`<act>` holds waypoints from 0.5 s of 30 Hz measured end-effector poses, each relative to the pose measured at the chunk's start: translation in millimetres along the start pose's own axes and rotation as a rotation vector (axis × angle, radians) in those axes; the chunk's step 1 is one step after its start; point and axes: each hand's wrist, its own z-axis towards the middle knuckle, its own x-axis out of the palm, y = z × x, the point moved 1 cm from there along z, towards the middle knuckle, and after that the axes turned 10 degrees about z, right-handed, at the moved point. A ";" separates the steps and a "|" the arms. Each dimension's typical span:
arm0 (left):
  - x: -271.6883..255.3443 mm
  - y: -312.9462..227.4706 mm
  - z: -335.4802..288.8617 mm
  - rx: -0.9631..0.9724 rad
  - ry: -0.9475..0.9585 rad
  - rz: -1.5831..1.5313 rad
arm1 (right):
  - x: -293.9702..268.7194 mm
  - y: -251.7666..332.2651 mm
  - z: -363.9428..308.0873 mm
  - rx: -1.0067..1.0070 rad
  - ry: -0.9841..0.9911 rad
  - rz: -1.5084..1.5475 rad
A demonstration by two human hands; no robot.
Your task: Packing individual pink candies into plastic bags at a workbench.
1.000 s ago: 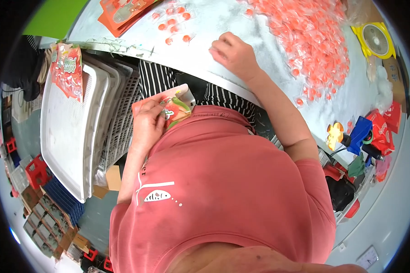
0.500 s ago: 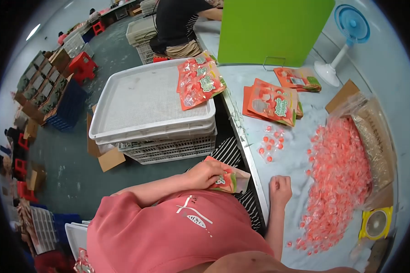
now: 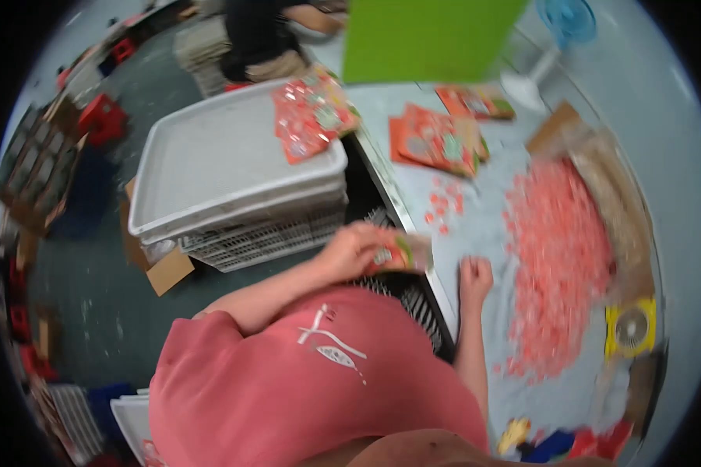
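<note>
My left hand (image 3: 357,251) is closed on the side of an orange-and-green printed pouch (image 3: 391,258), held above my lap by the table's edge; its pale end points right. My right hand (image 3: 476,280) rests on the table as a loose fist, and whatever may be inside it is hidden. Beyond that fist lies a small cluster of wrapped red candies (image 3: 444,206). A large heap of the same wrapped candies (image 3: 561,268) spreads to the right. Farther back, several flat pouches (image 3: 442,142) lie overlapping on the table. The picture is blurred by motion.
Left of the table stand stacked white trays (image 3: 202,152), with more pouches (image 3: 311,117) on the top one. A green panel (image 3: 428,39) and a blue fan (image 3: 566,22) stand at the back. A yellow-framed device (image 3: 631,327) sits right. Another person (image 3: 261,39) sits beyond the trays.
The whole view has shifted, and colourful items now show at the lower right edge. My left hand has lifted the pouch and brought it closer to the table edge. My right hand stays closed.
</note>
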 end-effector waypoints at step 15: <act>18.8 -20.5 79.0 -0.054 0.065 0.146 | 9.2 138.6 120.9 0.744 -0.505 1.468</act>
